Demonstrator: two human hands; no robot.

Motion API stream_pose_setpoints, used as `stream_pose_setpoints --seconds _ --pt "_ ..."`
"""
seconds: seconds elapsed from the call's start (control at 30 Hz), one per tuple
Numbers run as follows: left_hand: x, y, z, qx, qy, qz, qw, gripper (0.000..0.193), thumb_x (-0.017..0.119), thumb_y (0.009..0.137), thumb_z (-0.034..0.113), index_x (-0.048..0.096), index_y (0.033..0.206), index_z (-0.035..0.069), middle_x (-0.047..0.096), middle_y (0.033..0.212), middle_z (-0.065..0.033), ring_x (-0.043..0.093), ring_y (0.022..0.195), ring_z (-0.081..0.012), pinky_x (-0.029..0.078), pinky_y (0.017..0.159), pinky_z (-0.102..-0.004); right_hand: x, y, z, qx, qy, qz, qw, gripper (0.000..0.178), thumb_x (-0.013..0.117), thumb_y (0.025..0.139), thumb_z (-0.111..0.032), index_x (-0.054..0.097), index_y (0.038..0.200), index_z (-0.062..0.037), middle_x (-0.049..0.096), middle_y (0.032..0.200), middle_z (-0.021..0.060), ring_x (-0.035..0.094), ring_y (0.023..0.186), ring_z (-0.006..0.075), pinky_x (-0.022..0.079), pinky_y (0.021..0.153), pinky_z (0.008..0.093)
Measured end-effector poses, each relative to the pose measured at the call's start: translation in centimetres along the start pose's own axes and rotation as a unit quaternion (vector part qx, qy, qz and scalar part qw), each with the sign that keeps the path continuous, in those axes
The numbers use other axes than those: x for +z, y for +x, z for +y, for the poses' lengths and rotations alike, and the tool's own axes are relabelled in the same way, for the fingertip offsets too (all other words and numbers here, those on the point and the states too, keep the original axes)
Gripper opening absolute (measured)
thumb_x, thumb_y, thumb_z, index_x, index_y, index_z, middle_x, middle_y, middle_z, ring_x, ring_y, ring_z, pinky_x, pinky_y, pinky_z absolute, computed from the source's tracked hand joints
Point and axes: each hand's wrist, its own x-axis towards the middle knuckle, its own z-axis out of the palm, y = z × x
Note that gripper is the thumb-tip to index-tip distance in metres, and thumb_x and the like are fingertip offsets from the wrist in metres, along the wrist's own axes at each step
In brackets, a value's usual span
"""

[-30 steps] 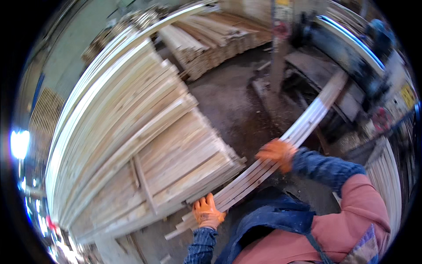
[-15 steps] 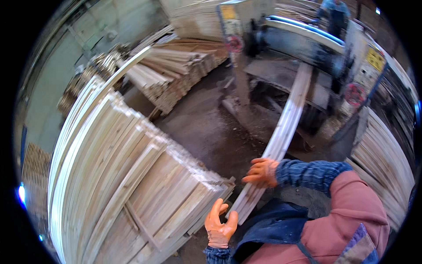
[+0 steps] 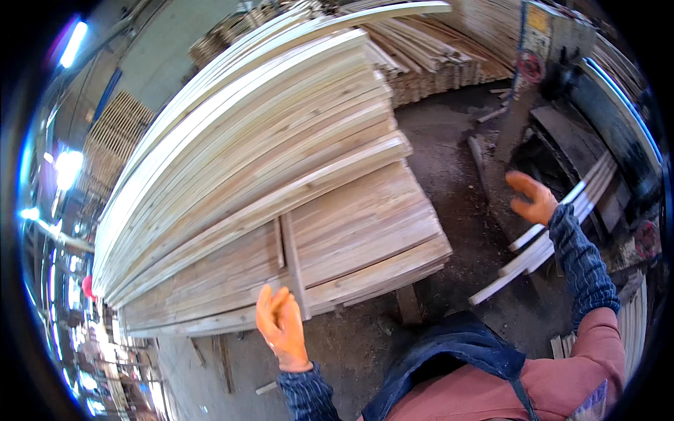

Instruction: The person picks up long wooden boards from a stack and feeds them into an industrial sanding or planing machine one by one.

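Observation:
My left hand (image 3: pixel 283 328), in an orange glove, is raised at the near edge of a big stack of wooden boards (image 3: pixel 351 217). Its fingers are loosely spread and hold nothing. Just beyond its fingertips, a thin wooden strip (image 3: pixel 293 263) lies crosswise on the stack. My right hand (image 3: pixel 533 199), also gloved in orange, hovers with thumb and fingers apart beside several long wooden strips (image 3: pixel 537 252). Those strips slope out of a machine (image 3: pixel 618 116) at the right, their near ends sticking out over the floor. No strip is in the right hand's grip.
More timber (image 3: pixel 435 67) is piled behind the big stack. A red handwheel (image 3: pixel 531 66) sits on the machine's post. Offcuts lie on the dusty floor (image 3: pixel 449 126). Slatted wood (image 3: pixel 116 137) stands at the far left, and further pieces (image 3: pixel 635 316) lie at the lower right.
My view has swung left toward the big stack. The right hand has let go of the strips and lifted off them. The left hand has moved over to the stack's near edge.

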Motion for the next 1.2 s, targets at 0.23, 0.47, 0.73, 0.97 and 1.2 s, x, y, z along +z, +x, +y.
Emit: stream_pose_setpoints --seconds 0.23,0.47,0.73,0.97,1.2 --pt "-3.7 11.0 -3.8 -0.17 -0.337 0.043 0.925 0.072 0.069 0.1 0.024 0.029 0.159 0.01 0.053 0.148 -0.0188 0.05 0.139 -0.0345 0.035 0.118 -0.05 8.2 16.3 -16.1 0.113 0.352 0.016 0.929 0.06 0.059 0.105 -0.037 0.044 0.155 -0.0053 0.053 0.152 0.0116 0.051 0.137 0.0289 0.038 0.115 0.0375" --pt "-6.6 18.5 -7.9 -0.246 -0.397 0.074 0.881 0.073 0.073 0.097 0.038 0.037 0.156 0.014 0.024 0.168 -0.0148 0.032 0.152 -0.0407 0.026 0.122 -0.0569 12.0 23.5 -6.0 0.021 0.477 -0.013 0.879 0.039 0.061 0.105 -0.019 0.059 0.141 -0.0028 0.068 0.128 0.0094 0.067 0.109 0.0209 0.058 0.086 0.0343" --pt "-11.6 19.0 -12.2 -0.322 -0.272 0.251 0.871 0.044 0.085 0.085 0.025 0.061 0.12 0.017 0.061 0.112 -0.0066 0.061 0.092 -0.0199 0.054 0.072 -0.0351 6.4 8.3 -16.9 0.108 0.077 -0.201 0.971 0.042 0.068 0.089 -0.023 0.067 0.124 0.0011 0.07 0.116 0.0164 0.068 0.107 0.0231 0.055 0.095 0.039" --pt "-14.2 14.7 -18.3 -0.15 -0.128 0.095 0.976 0.055 0.08 0.084 0.004 0.065 0.136 0.015 0.058 0.115 -0.0117 0.064 0.093 -0.0222 0.06 0.078 -0.0353 17.8 12.2 -32.8 -0.139 -0.125 -0.413 0.891 0.082 0.07 0.086 -0.05 0.047 0.15 -0.0053 0.054 0.149 0.0223 0.052 0.137 0.0366 0.038 0.118 0.0425" --pt "-15.6 19.1 -8.4 -0.334 -0.235 -0.021 0.912 0.069 0.08 0.085 0.058 0.064 0.105 -0.007 0.069 0.088 -0.0148 0.071 0.074 -0.0239 0.062 0.065 -0.0348 27.3 17.9 -38.0 -0.186 -0.18 -0.533 0.805 0.106 0.064 0.088 -0.069 0.029 0.16 0.0013 0.033 0.163 0.0263 0.031 0.152 0.038 0.024 0.126 0.0419"
